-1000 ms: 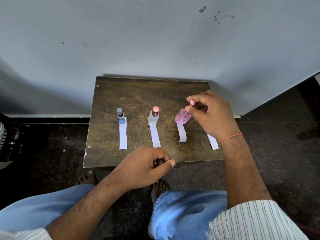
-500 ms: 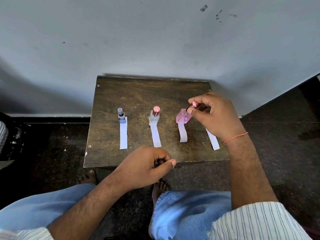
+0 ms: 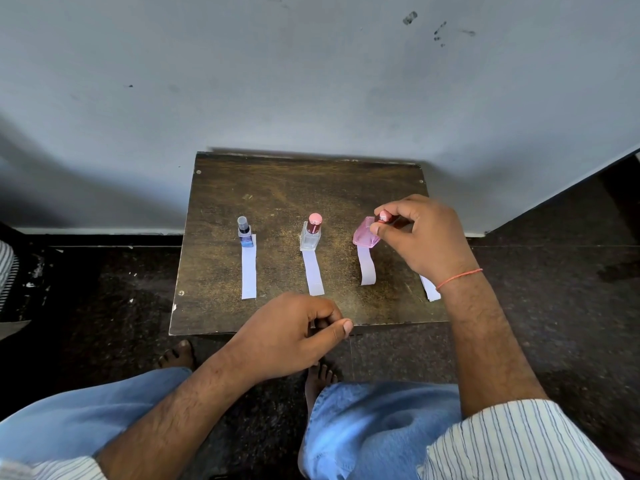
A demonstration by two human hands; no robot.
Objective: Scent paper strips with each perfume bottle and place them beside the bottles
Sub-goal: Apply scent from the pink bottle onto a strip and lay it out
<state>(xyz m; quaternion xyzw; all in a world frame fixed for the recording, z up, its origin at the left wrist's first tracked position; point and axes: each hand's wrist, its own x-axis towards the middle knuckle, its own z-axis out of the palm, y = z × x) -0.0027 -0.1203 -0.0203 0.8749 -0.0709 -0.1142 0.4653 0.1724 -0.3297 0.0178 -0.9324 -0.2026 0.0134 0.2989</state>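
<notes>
Three perfume bottles stand in a row on a small dark wooden table (image 3: 277, 188). A blue bottle (image 3: 245, 233) is at the left, a clear bottle with a pink cap (image 3: 311, 233) in the middle, a pink bottle (image 3: 365, 233) at the right, tilted. My right hand (image 3: 422, 237) pinches the pink bottle's cap (image 3: 383, 216). A white paper strip lies in front of each bottle: left strip (image 3: 248, 271), middle strip (image 3: 313, 273), curled right strip (image 3: 367, 266). A further strip (image 3: 429, 289) shows under my right wrist. My left hand (image 3: 294, 334) hovers at the table's front edge, fingers loosely curled, holding nothing visible.
A grey wall (image 3: 311, 81) rises right behind the table. Dark speckled floor (image 3: 554, 289) surrounds it. My knees in blue jeans (image 3: 374, 424) and bare feet (image 3: 320, 375) are below the table's front edge.
My right hand has shifted very slightly on the pink bottle's cap; the bottle stays tilted. My left hand has not moved.
</notes>
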